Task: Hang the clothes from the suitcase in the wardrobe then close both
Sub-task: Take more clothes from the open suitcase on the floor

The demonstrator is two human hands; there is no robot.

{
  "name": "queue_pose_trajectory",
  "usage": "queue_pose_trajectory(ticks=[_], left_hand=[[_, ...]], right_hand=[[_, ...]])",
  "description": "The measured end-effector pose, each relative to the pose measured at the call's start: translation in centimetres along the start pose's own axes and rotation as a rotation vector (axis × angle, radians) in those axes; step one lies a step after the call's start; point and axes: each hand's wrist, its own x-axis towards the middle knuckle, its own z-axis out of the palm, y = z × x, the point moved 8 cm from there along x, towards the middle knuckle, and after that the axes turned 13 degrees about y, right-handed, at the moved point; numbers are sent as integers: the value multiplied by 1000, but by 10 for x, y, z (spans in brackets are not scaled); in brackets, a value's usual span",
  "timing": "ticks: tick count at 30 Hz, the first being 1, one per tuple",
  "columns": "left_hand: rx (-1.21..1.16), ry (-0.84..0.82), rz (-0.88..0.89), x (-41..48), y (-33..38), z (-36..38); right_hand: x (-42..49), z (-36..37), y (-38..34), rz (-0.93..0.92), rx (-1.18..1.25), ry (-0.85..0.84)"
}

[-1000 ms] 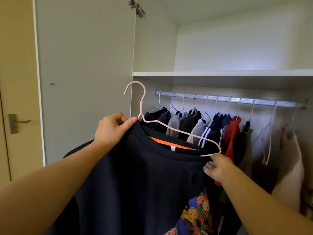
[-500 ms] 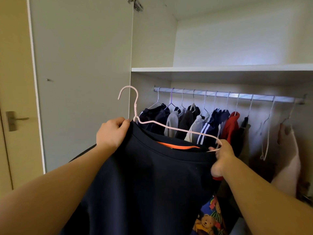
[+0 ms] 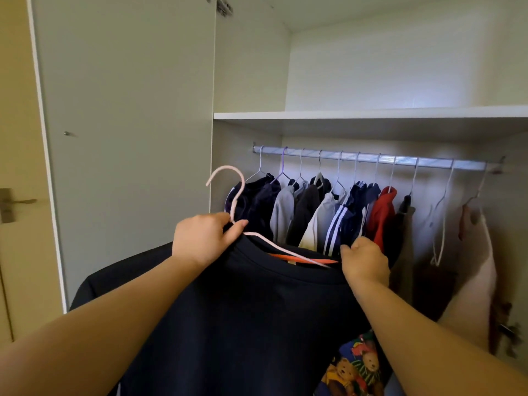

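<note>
The dark navy shirt [image 3: 257, 310] is held up in front of the open wardrobe, below the level of the metal rail [image 3: 371, 159] and not on it. A pink hanger [image 3: 239, 195] sits inside its neckline, its hook free in the air by the edge of the wardrobe door [image 3: 128, 138].

The left hand [image 3: 203, 238] grips the base of the hook together with the collar. Its fingers [image 3: 238, 227] are curled tight around the wire, so the hook rises straight out of the fist. The right hand [image 3: 364, 261] holds the shirt's other shoulder, its fingers [image 3: 357, 243] bunched over the fabric just where the hanger's arm ends. Whether they also catch the wire I cannot tell.

The shirt's body hangs down between the two forearms. Behind it, a row of hung clothes fills the rail – greys, striped navy, a red top [image 3: 383, 212] – under a white shelf [image 3: 371, 114]. A bear-print fabric [image 3: 357, 364] shows low, beside the right forearm.
</note>
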Motion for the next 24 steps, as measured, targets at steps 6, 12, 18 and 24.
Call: queue_pose_trajectory(ticks=[6, 12, 18, 24], left_hand=[[195, -153, -74, -8, 11, 25], [140, -169, -152, 4, -12, 18], [-48, -170, -347, 20, -11, 12], [-15, -162, -128, 6, 38, 16]], right_hand=[[-3, 5, -14, -2, 154, 60], [18, -14, -4, -32, 109, 85], [-6, 20, -11, -234, 12, -427], [-10, 15, -33, -276, 25, -259]])
